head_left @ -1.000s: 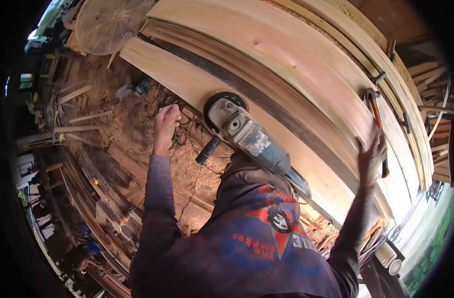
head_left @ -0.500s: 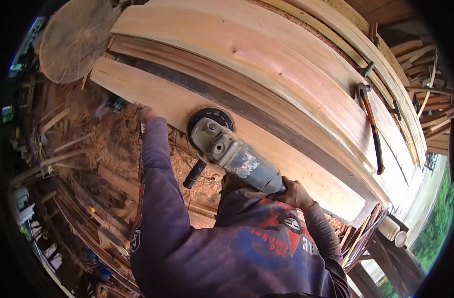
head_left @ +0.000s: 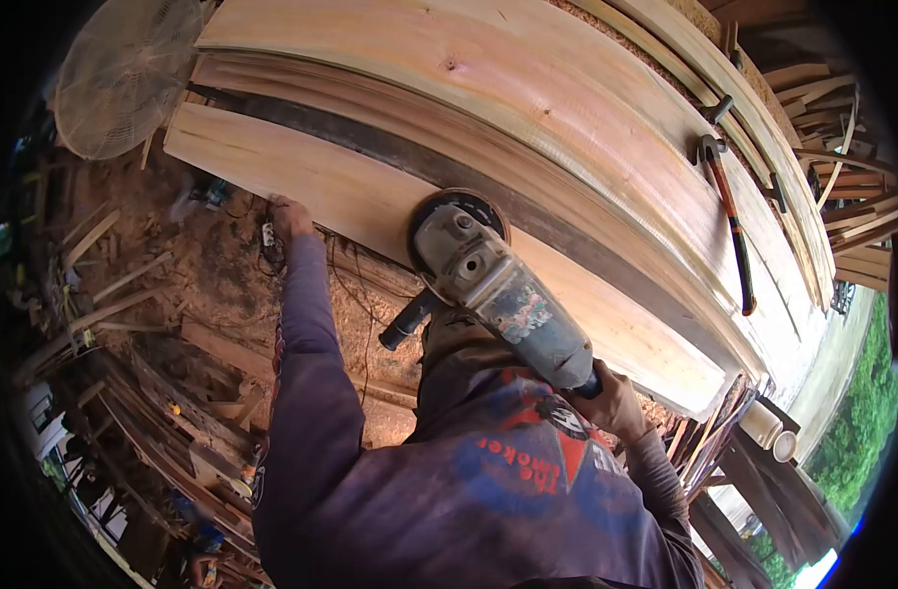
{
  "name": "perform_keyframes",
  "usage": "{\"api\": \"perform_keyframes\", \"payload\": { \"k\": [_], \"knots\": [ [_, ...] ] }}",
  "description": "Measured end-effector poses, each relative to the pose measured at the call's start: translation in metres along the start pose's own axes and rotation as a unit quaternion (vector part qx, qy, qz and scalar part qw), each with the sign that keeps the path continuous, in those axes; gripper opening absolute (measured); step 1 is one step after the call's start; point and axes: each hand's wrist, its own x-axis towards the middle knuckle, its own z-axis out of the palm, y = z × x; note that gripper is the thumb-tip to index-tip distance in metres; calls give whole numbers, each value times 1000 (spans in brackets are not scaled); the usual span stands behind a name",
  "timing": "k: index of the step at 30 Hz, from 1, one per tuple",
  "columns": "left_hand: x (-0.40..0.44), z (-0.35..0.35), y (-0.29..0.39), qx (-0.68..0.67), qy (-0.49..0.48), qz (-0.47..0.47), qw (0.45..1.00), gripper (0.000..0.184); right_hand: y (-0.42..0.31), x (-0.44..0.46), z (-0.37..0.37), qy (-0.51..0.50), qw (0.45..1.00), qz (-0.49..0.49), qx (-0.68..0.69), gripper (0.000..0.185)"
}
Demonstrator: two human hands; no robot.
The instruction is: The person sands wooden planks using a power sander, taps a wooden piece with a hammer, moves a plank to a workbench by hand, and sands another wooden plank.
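My right hand (head_left: 618,401) is closed round the rear handle of a worn grey angle grinder (head_left: 517,309). The grinder's round dark disc (head_left: 488,211) lies over a long pale wooden board (head_left: 311,177); whether it is spinning I cannot tell. From the tool's head a black side handle (head_left: 407,320) sticks out, with no hand on it. At the board's near edge, towards its left end, my left hand (head_left: 292,218) is closed, its fingers partly hidden against the edge. A small white object (head_left: 268,236) hangs beside that hand.
Behind the board lie wide planks (head_left: 527,88), with a hammer (head_left: 729,216) with an orange and black handle on them. A round fan guard (head_left: 130,79) stands at the upper left. Sawdust, cords and scrap wood (head_left: 125,285) cover the ground at left.
The grinder's head and disc have moved to the right along the board, and my right hand has shifted right and slightly down with it. My left hand stays by the board's edge.
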Motion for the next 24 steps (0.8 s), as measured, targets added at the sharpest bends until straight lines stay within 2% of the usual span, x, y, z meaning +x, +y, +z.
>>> {"api": "perform_keyframes", "payload": {
  "k": [3,6,8,9,10,11,12,13,14,15,16,17,20,22,24],
  "knots": [
    [-10,16,-15,27,-47,-19,998,78,22,-19,-6,20,1000,-16,2,61],
    [-49,-3,1,-4,-49,-29,998,72,21,-34,-6,23,998,63,3,55],
    [-59,0,0,7,-63,-32,997,69,30,-39,-3,32,999,35,8,55],
    [-48,10,-17,82,-33,3,996,63,34,-42,0,45,999,11,8,55],
    [-19,41,-50,149,-15,51,987,56,37,-46,2,31,997,74,22,57],
    [47,114,-140,108,105,251,956,45,49,-47,7,37,999,18,20,62],
    [42,90,-129,163,42,218,961,46,55,-54,10,36,998,58,-4,65],
    [31,85,-113,146,3,209,967,48,65,-52,14,7,997,75,-4,64],
    [26,79,-104,113,-33,183,976,50,76,-55,19,43,999,10,20,59],
    [23,76,-96,57,-72,128,987,52,72,-61,21,51,998,41,19,54],
    [14,67,-79,-2,-104,58,993,54,75,-63,28,57,997,33,39,50],
    [0,67,-55,-47,-138,-5,989,56,52,-71,14,13,995,91,34,47],
    [-3,42,-43,-96,-165,-117,975,63,74,-73,30,82,995,39,42,45],
    [-5,41,-38,-108,-176,-141,968,68,72,-73,28,66,996,44,40,44],
    [-3,34,-39,-107,-153,-128,974,69,71,-73,27,61,996,49,40,44]
  ]
}}
